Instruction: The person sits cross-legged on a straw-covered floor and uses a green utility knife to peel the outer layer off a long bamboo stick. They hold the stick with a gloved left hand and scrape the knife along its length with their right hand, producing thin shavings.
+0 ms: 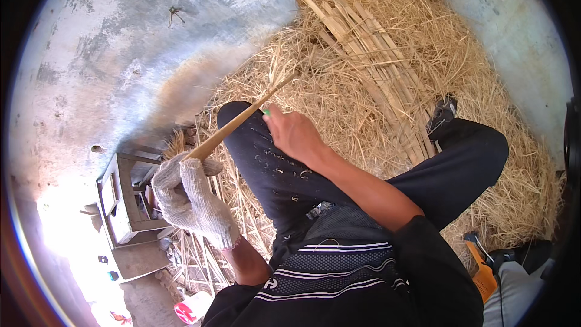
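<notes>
My left hand, in a pale knitted glove, grips the lower end of a long tan bamboo strip. The strip slants up and to the right, over my bent left knee, and narrows toward its far end. My bare right hand is closed beside the strip, above my thigh. A small bright green bit shows at its fingertips; the rest of whatever it holds is hidden. Pale shavings dot my dark trousers.
Shavings cover the floor, with a bundle of bamboo strips lying on them. A wooden stool-like frame stands at left, near a red-and-white tub. Walls rise on both sides. An orange tool is at lower right.
</notes>
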Demonstrator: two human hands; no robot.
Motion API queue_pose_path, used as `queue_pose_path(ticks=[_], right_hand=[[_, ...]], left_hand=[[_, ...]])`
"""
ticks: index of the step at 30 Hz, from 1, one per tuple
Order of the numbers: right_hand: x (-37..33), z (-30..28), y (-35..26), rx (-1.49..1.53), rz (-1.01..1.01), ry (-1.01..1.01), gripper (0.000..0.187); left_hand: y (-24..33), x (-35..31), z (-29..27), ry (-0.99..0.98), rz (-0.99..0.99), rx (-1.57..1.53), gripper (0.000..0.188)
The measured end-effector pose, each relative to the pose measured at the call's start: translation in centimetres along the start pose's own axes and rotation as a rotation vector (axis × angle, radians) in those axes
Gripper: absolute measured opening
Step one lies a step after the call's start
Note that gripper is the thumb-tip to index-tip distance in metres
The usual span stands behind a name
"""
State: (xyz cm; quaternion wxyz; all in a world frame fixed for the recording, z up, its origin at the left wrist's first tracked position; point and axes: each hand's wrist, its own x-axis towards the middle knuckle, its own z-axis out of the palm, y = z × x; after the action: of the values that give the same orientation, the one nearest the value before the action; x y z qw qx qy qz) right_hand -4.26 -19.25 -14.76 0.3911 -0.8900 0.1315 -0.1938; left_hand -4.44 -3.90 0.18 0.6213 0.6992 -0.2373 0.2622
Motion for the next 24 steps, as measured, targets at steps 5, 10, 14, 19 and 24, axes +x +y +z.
queue_pose_path(ticks=[5, 10, 14, 19, 24], right_hand=[[1.4, 1.6, 5.1, -0.351, 0.139, -0.026, 0.012], [3.8, 0.9, 6.4, -0.104, 0.235, -0.158, 0.014], [4.0, -5.9, 3.7, 0.777, 0.603, -0.648, 0.031], [1.0, -9.0, -1.8, 0.429, 0.035, -0.231, 0.033], [-2.8, -12.9, -10.9, 0.476, -0.188, -0.177, 0.028]], left_hand=[[0.2, 0.0, 0.4, -0.100, 0.075, 0.134, 0.010], [0.4, 0.7, 1.4, -0.059, 0.020, 0.043, 0.007], [1.1, 1.3, -0.7, 0.127, 0.174, 0.293, 0.008], [4.9, 2.5, -1.5, 0.305, 0.393, -0.052, 0.009], [3.7, 1.3, -1.5, 0.151, 0.177, 0.068, 0.014]])
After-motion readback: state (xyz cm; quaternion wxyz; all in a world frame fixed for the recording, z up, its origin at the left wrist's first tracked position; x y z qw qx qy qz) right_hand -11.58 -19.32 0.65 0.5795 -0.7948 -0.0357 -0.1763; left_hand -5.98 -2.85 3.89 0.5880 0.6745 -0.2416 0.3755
